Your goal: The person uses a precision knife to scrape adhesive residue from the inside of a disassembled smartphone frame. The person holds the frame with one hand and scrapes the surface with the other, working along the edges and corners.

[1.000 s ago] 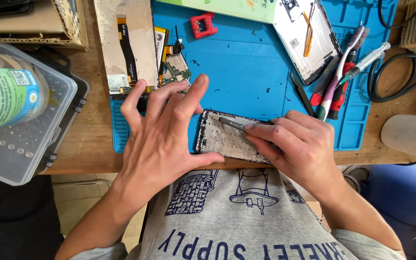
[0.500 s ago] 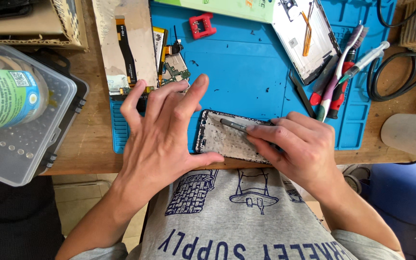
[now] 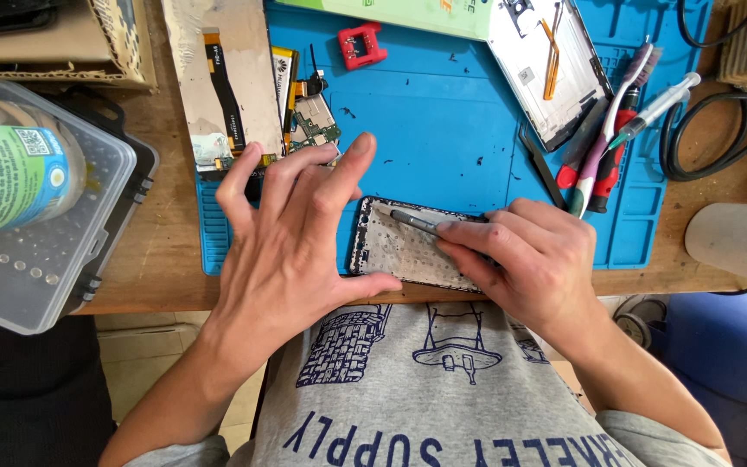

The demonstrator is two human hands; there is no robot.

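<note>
The head view looks straight down at a wooden table (image 3: 162,251) with a blue mat (image 3: 443,112) on it. A phone frame (image 3: 399,249) lies flat at the mat's near edge, just in front of the person's grey shirt, its pale inner side up.

The left hand (image 3: 291,246) rests on the mat with its fingers spread wide and flat. It holds nothing; the thumb lies along the frame's near left corner and the palm sits just beside the frame's left edge. The index fingertip reaches toward the middle of the mat.

The right hand (image 3: 533,259) covers the right end of the frame. Its grip is pressed together, thumb and index finger pinching a thin grey tool (image 3: 417,221). The tool lies low and slanted, its tip over the frame's far left part, touching or almost touching the surface; which one cannot be told.

At the mat's far left corner lie a small green board (image 3: 315,121) and a flex cable (image 3: 222,91) on a beige panel (image 3: 244,52). A red clip (image 3: 361,45) sits near the mat's far edge. A white phone shell (image 3: 538,65) lies tilted at the far right, and just beside it stand a toothbrush (image 3: 616,121), a red-handled tool (image 3: 609,173) and a syringe (image 3: 659,104), all slanted on the mat's right edge.

On the table's left edge sits a clear plastic box (image 3: 54,251) with a bottle (image 3: 10,177) lying on it. A black cable (image 3: 719,130) loops at the right edge of the table.
</note>
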